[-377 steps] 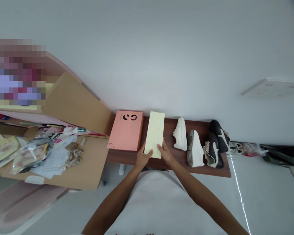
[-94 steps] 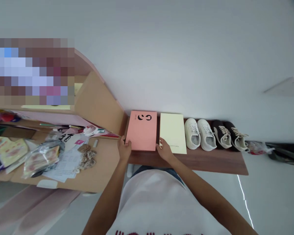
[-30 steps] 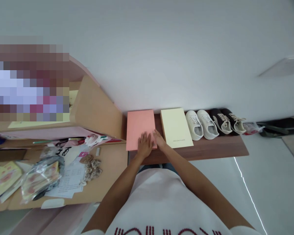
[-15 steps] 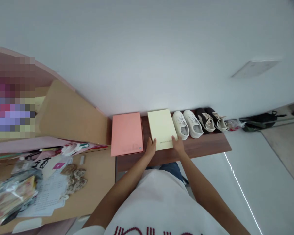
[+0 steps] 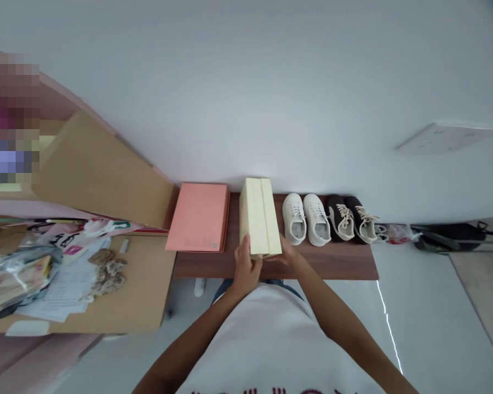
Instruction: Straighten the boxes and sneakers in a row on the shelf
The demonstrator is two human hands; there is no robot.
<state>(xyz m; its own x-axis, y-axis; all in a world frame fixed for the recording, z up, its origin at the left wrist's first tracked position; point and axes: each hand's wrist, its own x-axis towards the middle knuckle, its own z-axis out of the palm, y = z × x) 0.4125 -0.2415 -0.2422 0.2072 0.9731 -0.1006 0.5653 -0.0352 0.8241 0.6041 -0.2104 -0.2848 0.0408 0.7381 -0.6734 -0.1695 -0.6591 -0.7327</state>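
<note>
The pale yellow cardboard box (image 5: 259,216) stands tipped on edge on the dark brown wooden shelf (image 5: 337,262), beside a pink box (image 5: 198,217). The left hand (image 5: 246,267) and right hand (image 5: 288,254) clasp its near end; it is probably light, stiff and smooth, best held by its sides.
</note>
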